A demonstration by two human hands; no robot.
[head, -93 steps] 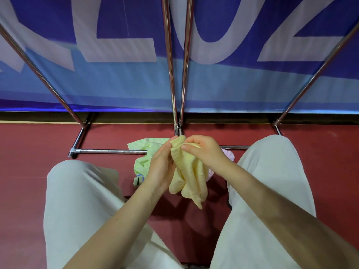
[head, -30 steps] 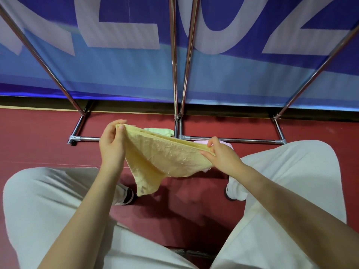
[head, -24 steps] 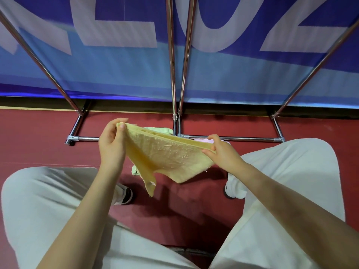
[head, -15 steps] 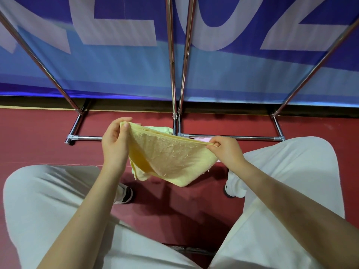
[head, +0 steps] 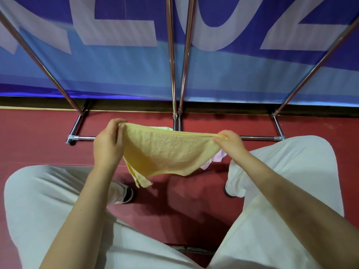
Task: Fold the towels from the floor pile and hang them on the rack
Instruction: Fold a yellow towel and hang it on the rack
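Observation:
A yellow towel (head: 165,152) hangs stretched between my hands above the red floor. My left hand (head: 107,144) pinches its left corner. My right hand (head: 230,142) pinches its right corner. The top edge runs nearly straight, and the rest sags down with a loose corner at the lower left. Behind it a green towel (head: 166,128) and a pink towel (head: 212,162) from the floor pile show only as slivers. The chrome rack (head: 175,65) rises in front of me, with its base bar (head: 258,138) on the floor.
My knees in light trousers (head: 48,191) flank the towel, with a shoe (head: 126,195) below it. Slanted rack legs (head: 44,68) stand left and right. A blue banner (head: 233,78) closes off the back.
The bunched towel has been opened out between my hands. Over the last second my hands moved further apart, pulling the top edge taut and level.

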